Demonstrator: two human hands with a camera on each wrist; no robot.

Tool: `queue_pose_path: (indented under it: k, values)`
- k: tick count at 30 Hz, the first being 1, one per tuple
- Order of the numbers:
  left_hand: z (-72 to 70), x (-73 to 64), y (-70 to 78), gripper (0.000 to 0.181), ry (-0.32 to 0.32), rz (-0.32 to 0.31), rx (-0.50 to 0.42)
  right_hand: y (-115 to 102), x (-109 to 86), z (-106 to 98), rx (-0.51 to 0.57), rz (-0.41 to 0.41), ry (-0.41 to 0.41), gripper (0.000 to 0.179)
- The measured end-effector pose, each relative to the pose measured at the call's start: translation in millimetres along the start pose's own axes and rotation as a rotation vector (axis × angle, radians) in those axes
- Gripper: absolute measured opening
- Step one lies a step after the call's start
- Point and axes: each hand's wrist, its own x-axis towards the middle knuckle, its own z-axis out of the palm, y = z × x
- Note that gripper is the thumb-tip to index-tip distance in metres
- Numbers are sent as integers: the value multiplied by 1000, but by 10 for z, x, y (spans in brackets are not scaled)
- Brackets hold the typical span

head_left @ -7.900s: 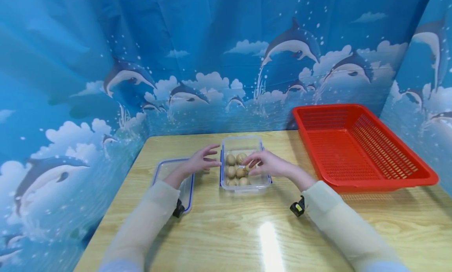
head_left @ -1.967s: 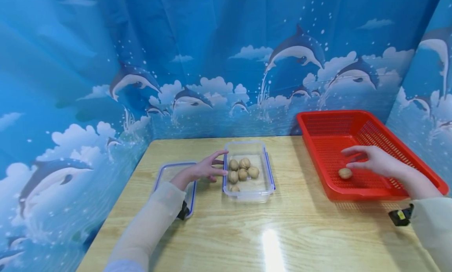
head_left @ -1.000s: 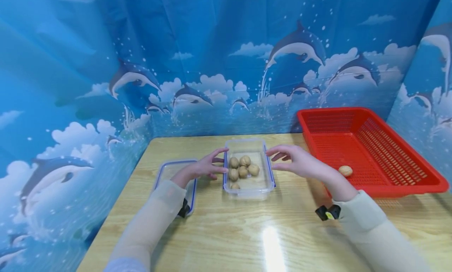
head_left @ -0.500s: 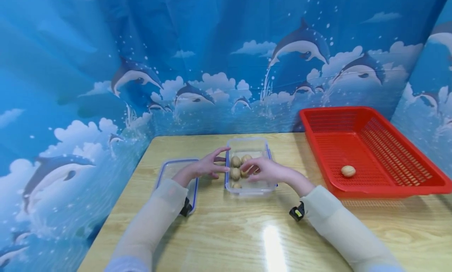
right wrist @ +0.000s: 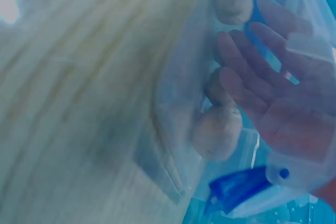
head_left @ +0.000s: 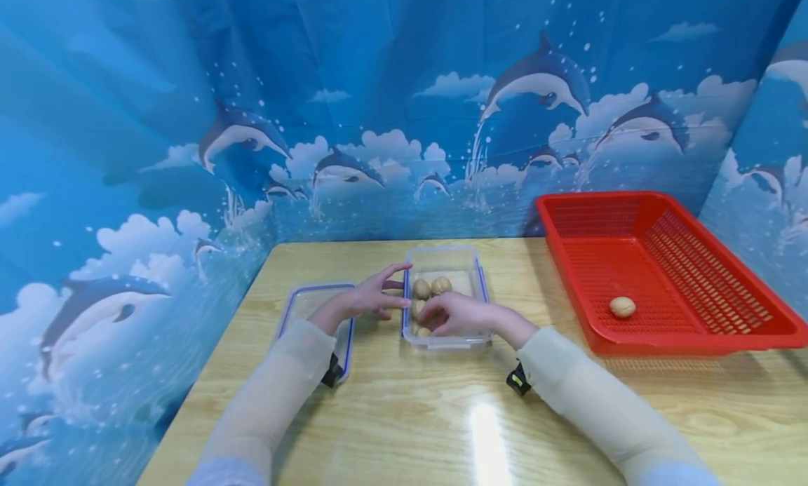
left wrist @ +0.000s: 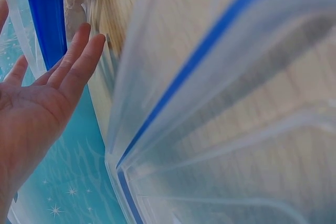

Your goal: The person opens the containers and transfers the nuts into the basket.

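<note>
A clear plastic food container [head_left: 449, 341] with blue side clips stands on the table, several walnuts [head_left: 441, 285] inside. My right hand [head_left: 457, 313] reaches down into it, fingers over the near walnuts and hiding some. Seen through the clear wall in the right wrist view, its fingers [right wrist: 252, 72] are loosely extended beside the walnuts [right wrist: 218, 132], none gripped. My left hand [head_left: 372, 293] is at the container's left side, fingers spread and fingertips right at the rim. The left wrist view shows that palm [left wrist: 37, 108] holding nothing.
The container's clear blue-edged lid [head_left: 348, 335] lies on the table under my left forearm. To the right stands a red perforated basket [head_left: 568, 300] with one walnut [head_left: 622, 306] in it. A dolphin-printed curtain [head_left: 353, 72] rises behind the table.
One walnut now lies in the red basket. My right hand has come back left from there into the container, then shifted toward its near left part. My left hand has stayed at the rim.
</note>
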Motion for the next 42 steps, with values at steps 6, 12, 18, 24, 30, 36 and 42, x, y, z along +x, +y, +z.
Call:
queue_pose_path:
  k: [6, 12, 18, 24, 30, 36, 42]
  values:
    - [18, 8, 5, 79, 2, 2, 0, 30, 56, 79, 29, -29, -14, 31]
    - [13, 2, 0, 82, -4, 5, -2, 23, 80, 101, 28, -15, -22, 33]
    - [9, -2, 0, 80, 8, -10, 8, 32, 125, 118, 4, -28, -27, 31]
    - [16, 5, -1, 79, 15, -23, 4, 40, 142, 130, -14, -38, -17, 28]
    - [16, 9, -1, 78, 7, -14, 7, 24, 139, 133, -5, -27, -12, 27]
    - [19, -3, 25, 78, -3, -3, 3, 13, 139, 131, -9, -19, -5, 26]
    - [16, -8, 19, 80, -8, 3, -7, 18, 130, 123, -7, 3, 2, 27]
